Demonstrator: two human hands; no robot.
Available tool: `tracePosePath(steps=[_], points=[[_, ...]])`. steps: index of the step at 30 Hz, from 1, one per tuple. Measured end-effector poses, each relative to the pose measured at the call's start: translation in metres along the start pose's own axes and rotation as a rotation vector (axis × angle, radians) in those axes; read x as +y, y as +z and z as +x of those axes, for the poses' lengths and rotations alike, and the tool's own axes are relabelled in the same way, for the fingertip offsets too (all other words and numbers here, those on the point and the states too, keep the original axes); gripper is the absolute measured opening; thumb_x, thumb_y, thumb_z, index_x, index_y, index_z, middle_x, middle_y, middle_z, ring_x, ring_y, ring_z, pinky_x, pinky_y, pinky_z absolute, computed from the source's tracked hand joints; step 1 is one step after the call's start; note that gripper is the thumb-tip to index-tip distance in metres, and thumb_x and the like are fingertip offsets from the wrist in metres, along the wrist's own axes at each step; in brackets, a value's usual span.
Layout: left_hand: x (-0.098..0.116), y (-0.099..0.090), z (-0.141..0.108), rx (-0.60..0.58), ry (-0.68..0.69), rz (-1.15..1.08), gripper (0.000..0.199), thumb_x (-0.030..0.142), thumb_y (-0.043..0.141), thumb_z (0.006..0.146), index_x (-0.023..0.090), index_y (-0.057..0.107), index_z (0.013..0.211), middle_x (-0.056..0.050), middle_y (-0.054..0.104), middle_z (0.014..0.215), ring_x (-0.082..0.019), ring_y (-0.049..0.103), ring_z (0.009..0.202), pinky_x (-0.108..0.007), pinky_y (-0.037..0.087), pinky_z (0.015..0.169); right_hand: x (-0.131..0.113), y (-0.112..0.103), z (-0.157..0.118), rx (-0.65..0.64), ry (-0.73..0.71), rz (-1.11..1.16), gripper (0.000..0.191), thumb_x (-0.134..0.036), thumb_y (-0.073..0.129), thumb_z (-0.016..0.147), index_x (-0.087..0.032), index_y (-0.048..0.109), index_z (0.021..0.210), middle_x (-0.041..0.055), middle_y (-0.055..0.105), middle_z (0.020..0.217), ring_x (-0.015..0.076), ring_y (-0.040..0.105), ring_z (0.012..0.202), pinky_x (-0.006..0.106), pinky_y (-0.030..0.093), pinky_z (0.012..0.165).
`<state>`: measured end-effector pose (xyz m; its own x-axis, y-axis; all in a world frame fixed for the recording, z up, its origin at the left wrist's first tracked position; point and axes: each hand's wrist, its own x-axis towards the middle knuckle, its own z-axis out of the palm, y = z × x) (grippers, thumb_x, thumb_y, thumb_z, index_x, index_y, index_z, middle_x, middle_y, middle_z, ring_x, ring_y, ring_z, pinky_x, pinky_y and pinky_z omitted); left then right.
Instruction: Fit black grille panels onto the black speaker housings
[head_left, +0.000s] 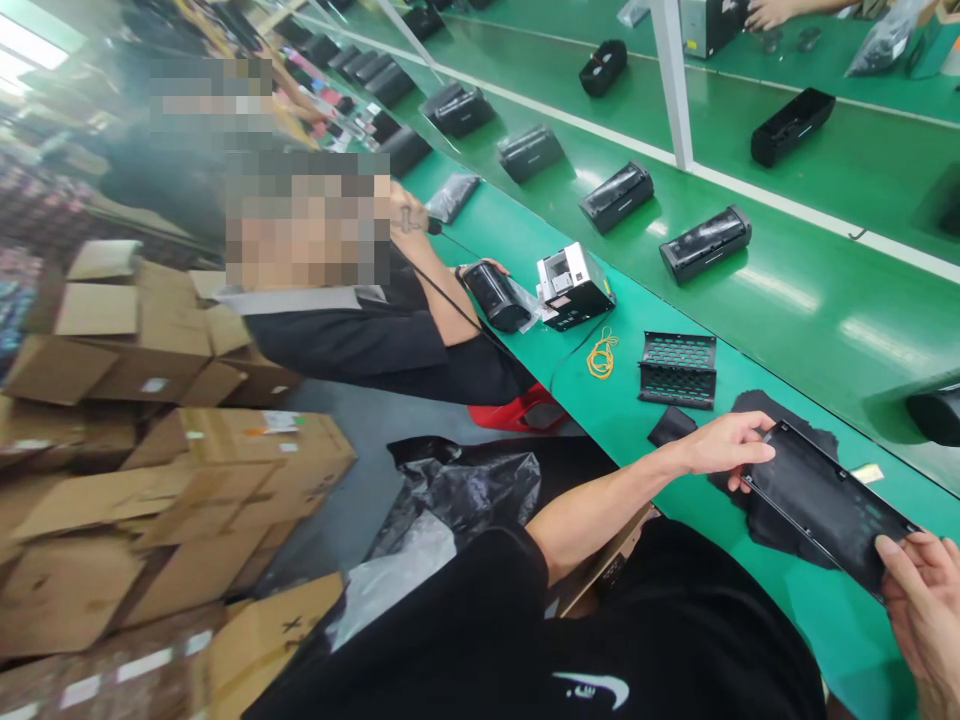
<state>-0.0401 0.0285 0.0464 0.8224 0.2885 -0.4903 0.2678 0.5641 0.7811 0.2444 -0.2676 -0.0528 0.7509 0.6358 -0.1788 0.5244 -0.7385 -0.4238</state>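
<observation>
Between both hands I hold a long black panel (pixel 825 495) with a raised rim and small fixing tabs, its inside covered by dark mesh cloth. My left hand (pixel 739 447) grips the panel's far left end, thumb on top. At the opposite end, my right hand (pixel 919 585) pinches it with the thumb pressed on its face. Dark cloth pieces (pixel 765 412) lie on the green bench underneath. To the left of them rest a smaller folded black cloth (pixel 673 427) and black perforated grilles (pixel 678 368).
Yellow rubber bands (pixel 601 355) and a white-and-black machine (pixel 573 285) sit on the bench. A co-worker on my left handles a black speaker (pixel 496 295). More speakers (pixel 705 243) line the green conveyor (pixel 810 330). Cardboard boxes (pixel 262 470) are piled on the floor.
</observation>
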Motion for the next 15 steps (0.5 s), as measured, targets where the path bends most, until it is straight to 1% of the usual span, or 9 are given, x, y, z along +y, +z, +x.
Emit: tracePosePath(steps=[3,6,8,11,13,15], points=[[-0.001,-0.005,0.001,-0.064,-0.026,-0.127,0.051,0.043,0.086,0.083,0.019,0.055,0.115,0.004,0.068,0.080,-0.010,0.068,0.054,-0.017,0.050,0.046,-0.008,-0.003,0.001,0.027,-0.001,0.006,0.048,-0.068,0.061,0.073,-0.056,0.069,0.118,0.0029,0.065,0.140,0.0437,0.041,0.146,0.070,0.037,0.111],[-0.002,-0.008,0.002,-0.131,-0.052,-0.224,0.061,0.043,0.095,0.074,0.019,0.056,0.115,0.001,0.071,0.091,-0.012,0.073,0.060,-0.019,0.057,0.052,-0.018,-0.007,-0.001,0.019,0.035,-0.008,0.045,-0.066,0.057,0.076,-0.054,0.071,0.117,0.0039,0.066,0.137,0.0439,0.042,0.146,0.070,0.036,0.112],[-0.004,-0.009,0.003,-0.140,-0.055,-0.239,0.063,0.043,0.096,0.073,0.019,0.057,0.116,0.001,0.071,0.091,-0.012,0.073,0.060,-0.021,0.060,0.054,-0.024,-0.008,-0.004,0.020,0.047,-0.015,0.044,-0.063,0.056,0.076,-0.053,0.071,0.116,0.0046,0.068,0.132,0.0440,0.042,0.145,0.070,0.035,0.112],[-0.008,-0.009,0.006,-0.104,-0.051,-0.205,0.061,0.045,0.094,0.075,0.018,0.057,0.115,0.003,0.068,0.085,-0.012,0.073,0.058,-0.021,0.060,0.053,-0.028,-0.010,-0.005,0.023,0.070,0.018,0.046,-0.063,0.056,0.075,-0.050,0.071,0.117,0.0066,0.069,0.126,0.0456,0.041,0.146,0.071,0.036,0.111],[-0.011,-0.009,0.008,-0.093,-0.030,-0.185,0.061,0.047,0.093,0.076,0.018,0.057,0.114,0.004,0.067,0.081,-0.013,0.073,0.057,-0.021,0.059,0.050,-0.027,-0.014,-0.002,-0.009,0.083,0.057,0.048,-0.066,0.057,0.073,-0.049,0.070,0.116,0.0076,0.069,0.123,0.0469,0.041,0.145,0.071,0.039,0.108],[-0.013,-0.008,0.009,-0.089,-0.002,-0.176,0.060,0.050,0.092,0.077,0.017,0.057,0.113,0.004,0.067,0.079,-0.013,0.072,0.057,-0.021,0.058,0.049,-0.024,-0.021,0.003,-0.076,0.080,0.093,0.049,-0.069,0.061,0.069,-0.047,0.071,0.111,0.0088,0.068,0.122,0.0488,0.045,0.139,0.070,0.043,0.103]])
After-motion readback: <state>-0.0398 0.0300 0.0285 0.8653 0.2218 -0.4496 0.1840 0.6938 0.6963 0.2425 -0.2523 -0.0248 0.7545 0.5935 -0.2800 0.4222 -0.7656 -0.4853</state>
